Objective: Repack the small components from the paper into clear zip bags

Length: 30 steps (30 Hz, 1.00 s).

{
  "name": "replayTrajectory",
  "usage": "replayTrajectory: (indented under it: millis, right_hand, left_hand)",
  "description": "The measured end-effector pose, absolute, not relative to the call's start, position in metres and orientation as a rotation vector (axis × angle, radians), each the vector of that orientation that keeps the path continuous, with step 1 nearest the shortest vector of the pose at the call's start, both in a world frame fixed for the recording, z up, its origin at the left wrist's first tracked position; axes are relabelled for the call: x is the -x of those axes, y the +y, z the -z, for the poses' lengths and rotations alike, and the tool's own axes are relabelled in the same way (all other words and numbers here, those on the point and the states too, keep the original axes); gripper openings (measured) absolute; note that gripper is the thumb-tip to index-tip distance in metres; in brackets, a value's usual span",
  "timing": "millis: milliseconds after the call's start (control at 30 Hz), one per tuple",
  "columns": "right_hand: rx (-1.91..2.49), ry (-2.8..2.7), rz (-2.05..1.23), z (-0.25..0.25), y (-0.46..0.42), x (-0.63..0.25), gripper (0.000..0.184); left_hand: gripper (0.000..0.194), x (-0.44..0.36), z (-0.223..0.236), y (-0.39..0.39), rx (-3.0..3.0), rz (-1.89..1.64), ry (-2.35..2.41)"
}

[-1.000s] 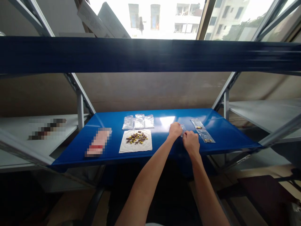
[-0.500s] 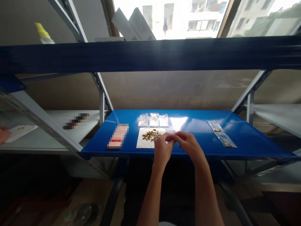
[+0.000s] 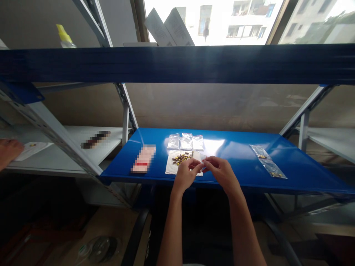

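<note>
A: Hands?

B: Left hand (image 3: 187, 173) and right hand (image 3: 220, 171) curled, fingertips nearly meeting, both pinching one small clear plastic bag (image 3: 203, 158) between them.

A: Containers?

B: Ahead of the left hand, three clear bags (image 3: 187, 141) lying flat. Well right of the right hand, two more bags (image 3: 274, 169), each with a few yellow-brown pieces. Just beyond the left hand, white cloth (image 3: 171, 166) bearing loose brown and yellow pieces (image 3: 181, 158).

A: Unclear?

B: Pinched bag's contents, fingers covering much; cloth's right side, partly hidden; pink item (image 3: 143, 159) left of both hands, pixelated; another person's hand (image 3: 9, 151), far left, cut off
</note>
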State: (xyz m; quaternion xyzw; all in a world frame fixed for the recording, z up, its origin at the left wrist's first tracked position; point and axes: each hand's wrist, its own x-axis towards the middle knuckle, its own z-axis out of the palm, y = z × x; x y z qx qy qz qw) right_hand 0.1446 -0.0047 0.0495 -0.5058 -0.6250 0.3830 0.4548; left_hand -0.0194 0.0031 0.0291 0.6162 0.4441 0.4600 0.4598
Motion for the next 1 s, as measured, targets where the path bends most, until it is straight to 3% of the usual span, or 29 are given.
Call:
replayTrajectory:
  millis: [133, 767, 1000]
  right_hand:
    - [1.303, -1.534, -0.862, -0.049, -0.005, -0.145, 0.024]
    - [1.273, -1.707, -0.750, -0.056, -0.007, -0.146, 0.025]
    - [1.273, -1.724, -0.748, -0.055, -0.007, -0.141, 0.022]
  left_hand:
    - [0.013, 0.019, -0.034, 0.000, -1.622, -1.187, 1.157]
    - [0.026, 0.022, -0.033, 0.003, -1.506, -1.159, 1.042]
    - [0.020, 0.024, -0.032, 0.003, -1.550, -1.183, 1.059]
